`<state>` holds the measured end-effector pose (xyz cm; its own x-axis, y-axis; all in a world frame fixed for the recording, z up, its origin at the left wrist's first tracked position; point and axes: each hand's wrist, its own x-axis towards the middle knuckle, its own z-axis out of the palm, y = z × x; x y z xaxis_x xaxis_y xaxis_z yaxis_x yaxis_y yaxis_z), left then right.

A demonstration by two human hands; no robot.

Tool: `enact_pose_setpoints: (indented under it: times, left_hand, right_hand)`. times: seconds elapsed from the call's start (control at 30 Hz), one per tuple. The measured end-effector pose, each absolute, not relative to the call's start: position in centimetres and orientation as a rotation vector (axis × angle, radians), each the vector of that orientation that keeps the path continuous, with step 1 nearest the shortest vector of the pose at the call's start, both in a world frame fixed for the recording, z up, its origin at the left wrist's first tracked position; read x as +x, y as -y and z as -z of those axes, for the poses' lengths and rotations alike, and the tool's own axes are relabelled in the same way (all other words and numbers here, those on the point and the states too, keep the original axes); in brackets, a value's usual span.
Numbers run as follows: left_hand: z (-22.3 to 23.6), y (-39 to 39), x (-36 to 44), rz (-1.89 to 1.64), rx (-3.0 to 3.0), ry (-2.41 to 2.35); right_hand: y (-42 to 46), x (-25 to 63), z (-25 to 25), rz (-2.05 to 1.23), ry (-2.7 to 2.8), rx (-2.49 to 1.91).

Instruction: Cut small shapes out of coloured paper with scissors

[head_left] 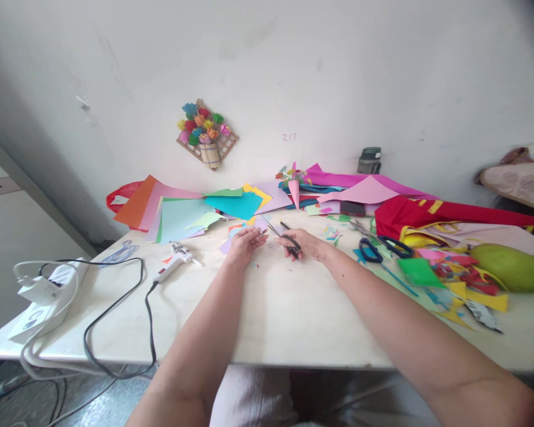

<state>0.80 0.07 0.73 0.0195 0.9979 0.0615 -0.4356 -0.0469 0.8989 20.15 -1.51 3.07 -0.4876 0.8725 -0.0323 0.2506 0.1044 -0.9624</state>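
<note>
My right hand (303,243) is closed round the dark handles of a pair of scissors (274,227), whose blades point up and to the left. Close by on the left, my left hand (248,242) has its fingers pinched together. Something tiny and dark may show at its fingertips, too small to name. Small paper scraps (255,265) lie on the table beneath and around both hands. Behind them stands a pink paper cone (294,194) with small colourful paper flowers at its top.
A glue gun (171,267) with its black cord lies left, near a white power strip (48,302). Coloured paper sheets (182,216) line the back. Blue-handled scissors (371,250), red cloth (427,214), paper scraps and a green mango-like fruit (502,268) lie right.
</note>
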Motion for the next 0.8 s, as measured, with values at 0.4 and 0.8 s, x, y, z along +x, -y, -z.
enact_pose_setpoints:
  times: [0.4,0.8]
  left_hand:
    - [-1.15,0.28,1.42,-1.410,0.882,-0.803]
    - [-1.21,0.28,1.64,-1.421,0.844,-0.810]
  right_hand:
    - [1.81,19.49,-2.89,-1.382,1.824,-1.095]
    - [2.20,19.25,-3.27,-1.360,1.813,-1.155]
